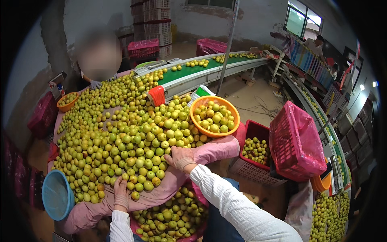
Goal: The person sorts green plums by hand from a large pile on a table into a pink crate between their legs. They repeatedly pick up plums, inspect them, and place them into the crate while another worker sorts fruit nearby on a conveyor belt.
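Before me a broad heap of round yellow-green fruit [118, 145], some with brown blotches, covers a table draped in pink cloth [154, 199]. My left hand [121, 189], in a thin pinkish glove, touches fruit at the near edge; its fingertips are partly hidden. Farther right my right hand [183, 158], gloved alike, lies at the cloth's padded rim with its fingers against the fruit. Whether either hand grips a piece cannot be told. Beneath my arms a pink-lined container [202, 196] holds more fruit, many pieces browned.
An orange basket [237, 121] of fruit sits right, a blue basin [71, 196] left. Beyond runs a green conveyor belt [184, 71]. A red-lined crate [257, 175] and a tilted pink-lined crate [284, 136] stand right. Across the table are a co-worker's gloved hands [96, 85].
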